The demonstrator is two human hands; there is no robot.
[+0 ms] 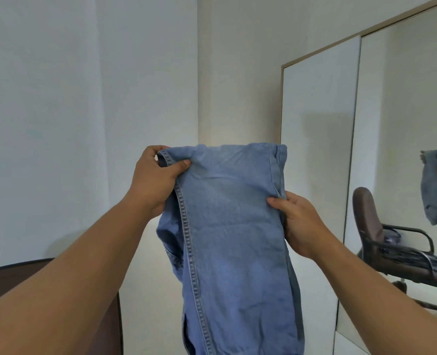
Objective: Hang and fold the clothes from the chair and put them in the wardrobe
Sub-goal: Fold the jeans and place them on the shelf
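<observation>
A pair of light blue jeans (232,226) hangs in the air in front of me, folded lengthwise, its lower part running out of the bottom of the view. My left hand (153,180) pinches the top left corner at the hem, thumb on the front. My right hand (299,224) grips the right edge lower down, fingers curled behind the cloth. The brown chair (20,283) shows at the lower left behind my left forearm. The wardrobe (317,149) with white sliding doors stands at the right.
A mirrored wardrobe door (404,124) at the far right reflects the brown office chair with dark clothes on its seat, and the jeans in my hands. White walls meet in a corner straight ahead. Pale floor lies below.
</observation>
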